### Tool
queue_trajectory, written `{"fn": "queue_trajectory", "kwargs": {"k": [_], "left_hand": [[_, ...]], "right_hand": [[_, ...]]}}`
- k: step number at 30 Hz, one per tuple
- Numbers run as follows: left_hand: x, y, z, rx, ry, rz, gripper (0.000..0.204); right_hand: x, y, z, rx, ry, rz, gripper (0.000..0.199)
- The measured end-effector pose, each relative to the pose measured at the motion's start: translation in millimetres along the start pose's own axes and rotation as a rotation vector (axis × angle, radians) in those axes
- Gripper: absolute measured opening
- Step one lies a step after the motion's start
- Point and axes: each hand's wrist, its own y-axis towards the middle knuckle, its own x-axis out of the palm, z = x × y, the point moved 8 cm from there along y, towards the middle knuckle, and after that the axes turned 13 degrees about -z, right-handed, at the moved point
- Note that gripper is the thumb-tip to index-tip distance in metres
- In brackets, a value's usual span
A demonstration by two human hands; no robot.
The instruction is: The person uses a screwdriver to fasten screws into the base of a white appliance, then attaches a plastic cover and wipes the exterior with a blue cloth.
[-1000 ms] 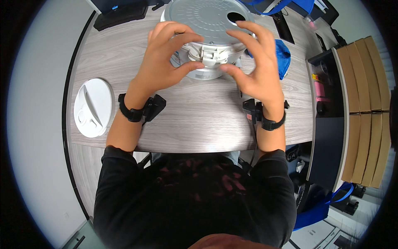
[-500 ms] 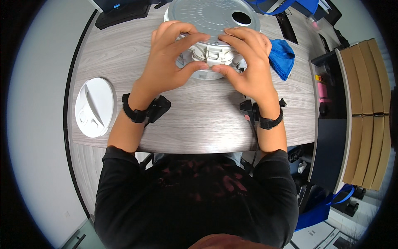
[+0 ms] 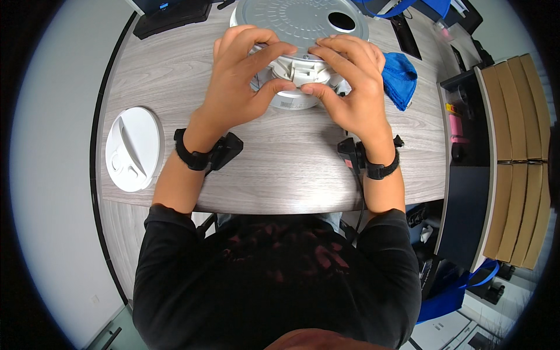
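Note:
A round white appliance (image 3: 294,100) stands at the far middle of the desk, with a grey metal lid (image 3: 280,23) on top that has radiating dimples and a dark oval opening. At its near edge is a white latch part (image 3: 304,73). My left hand (image 3: 241,81) grips this edge from the left, fingers on the lid's rim and thumb under the latch part. My right hand (image 3: 352,84) does the same from the right. Both thumb tips lie close together below the latch part. The fingers hide the sides of the rim.
A white oval lid-like piece (image 3: 133,149) lies on the desk (image 3: 274,157) at the left. A blue cloth (image 3: 400,81) rests right of the appliance. Black gear (image 3: 172,20) sits at the back left. Brown cardboard boxes (image 3: 516,111) line the shelf at the right.
Both thumbs have pressed slightly upward. The latch part sits a little higher against the lid's edge, and more of the white wall beneath it shows.

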Motion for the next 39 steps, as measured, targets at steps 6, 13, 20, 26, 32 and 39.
{"fn": "queue_trajectory", "kwargs": {"k": [6, 13, 20, 26, 32, 39], "left_hand": [[-2, 2, 2, 0.015, 0.046, -0.043, 0.051], [-11, 3, -6, -0.025, -0.016, -0.162, 0.059], [-13, 3, -9, -0.023, 0.034, -0.160, 0.061], [-10, 1, -9, -0.025, 0.031, -0.121, 0.057], [-8, 0, -7, -0.016, 0.016, -0.069, 0.056], [-4, -1, -7, -0.051, 0.009, -0.075, 0.057]], "right_hand": [[1, 0, 1, 0.007, 0.009, -0.010, 0.049], [-2, 0, 4, 0.007, 0.032, -0.076, 0.054], [-2, 0, 5, 0.017, 0.036, -0.121, 0.059], [-2, 0, 5, 0.013, 0.041, -0.106, 0.057], [-3, 0, 7, 0.014, 0.024, -0.091, 0.057], [-3, 1, 9, 0.035, 0.039, -0.111, 0.059]]}}
